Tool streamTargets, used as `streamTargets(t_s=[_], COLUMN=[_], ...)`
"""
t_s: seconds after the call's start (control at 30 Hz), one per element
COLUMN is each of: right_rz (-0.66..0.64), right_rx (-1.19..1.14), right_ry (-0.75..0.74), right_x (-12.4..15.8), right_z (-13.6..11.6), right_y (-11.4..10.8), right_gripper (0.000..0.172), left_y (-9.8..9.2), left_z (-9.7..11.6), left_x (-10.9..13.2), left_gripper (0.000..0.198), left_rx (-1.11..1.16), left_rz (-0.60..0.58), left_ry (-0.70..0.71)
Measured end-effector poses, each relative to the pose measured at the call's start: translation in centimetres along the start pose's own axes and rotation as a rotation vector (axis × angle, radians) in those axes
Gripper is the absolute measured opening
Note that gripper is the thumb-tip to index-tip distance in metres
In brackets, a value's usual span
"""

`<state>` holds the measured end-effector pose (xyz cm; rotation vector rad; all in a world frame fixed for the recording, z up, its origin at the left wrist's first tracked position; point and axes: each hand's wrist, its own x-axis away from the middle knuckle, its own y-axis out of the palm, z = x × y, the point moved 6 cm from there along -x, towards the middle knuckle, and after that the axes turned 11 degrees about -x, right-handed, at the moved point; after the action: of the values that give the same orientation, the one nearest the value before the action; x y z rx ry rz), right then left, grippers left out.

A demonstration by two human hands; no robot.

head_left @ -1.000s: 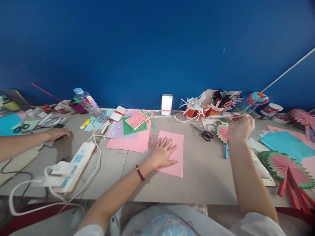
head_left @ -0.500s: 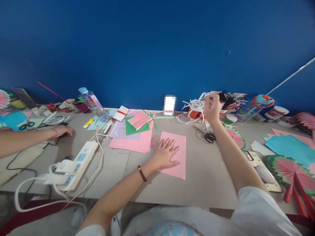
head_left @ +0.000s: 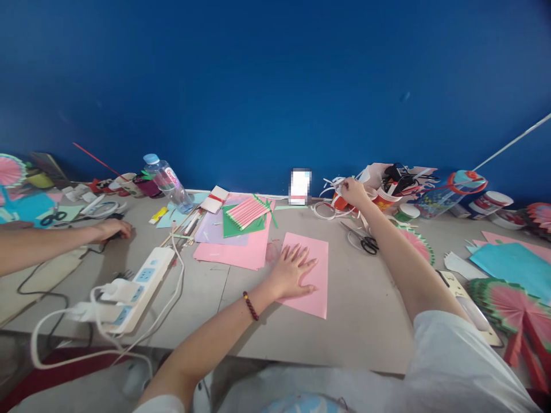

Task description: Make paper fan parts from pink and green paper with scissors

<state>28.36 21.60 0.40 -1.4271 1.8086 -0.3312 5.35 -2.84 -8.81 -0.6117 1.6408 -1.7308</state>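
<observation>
My left hand (head_left: 295, 271) lies flat with fingers spread on a pink sheet of paper (head_left: 317, 249) in the middle of the table. My right arm stretches to the far side, where my right hand (head_left: 353, 191) is curled at a red paper cup (head_left: 339, 201) stuffed with white paper strips (head_left: 330, 186). Its fingers look pinched together there; what they hold is too small to make out. Black-handled scissors (head_left: 365, 241) lie just under that forearm.
A stack of pink, green and purple paper (head_left: 235, 236) lies left of the sheet, beside a water bottle (head_left: 166, 180) and a white power strip (head_left: 138, 282) with cables. Another person's arm (head_left: 55, 240) rests at the left. Folded paper fans (head_left: 512, 298) and blue paper (head_left: 514, 261) crowd the right.
My right hand has moved from the right, near the fans, up and leftward to the cup of white strips. The white stick it held a second ago no longer shows. My left hand has stayed put.
</observation>
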Motion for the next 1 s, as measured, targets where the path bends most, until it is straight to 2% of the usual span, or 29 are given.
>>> streamTargets(t_s=[0.1, 0.3, 0.4, 0.6, 0.83, 0.93, 1.0], right_rz=[-0.197, -0.436, -0.491, -0.439, -0.22, -0.116, -0.178], right_rx=[0.257, 0.406, 0.458, 0.506, 0.539, 0.55, 0.513], right_ry=[0.084, 0.113, 0.111, 0.096, -0.003, -0.187, -0.275], right_x=[-0.5, -0.9, -0.7, -0.5, -0.1, 1.2, 2.7], right_z=[0.3, -0.5, -1.3, -3.1, -7.1, -10.5, -12.7], right_y=[1.1, 2.1, 1.8, -0.9, -4.2, -3.5, -1.2], right_gripper=[0.018, 0.027, 0.031, 0.031, 0.035, 0.034, 0.031], left_y=[-0.1, -0.2, -0.2, -0.2, 0.0, 0.2, 0.3], left_z=[0.0, 0.0, 0.0, -0.1, -0.1, -0.1, -0.1], left_x=[0.0, 0.1, 0.1, 0.1, 0.0, 0.0, 0.0], left_gripper=[0.076, 0.076, 0.077, 0.075, 0.074, 0.075, 0.076], left_rx=[-0.01, -0.031, -0.014, -0.004, -0.016, -0.019, -0.023], left_rz=[-0.003, -0.012, -0.018, -0.025, -0.009, -0.004, -0.001], left_ry=[-0.001, -0.001, 0.0, -0.002, -0.004, -0.007, -0.01])
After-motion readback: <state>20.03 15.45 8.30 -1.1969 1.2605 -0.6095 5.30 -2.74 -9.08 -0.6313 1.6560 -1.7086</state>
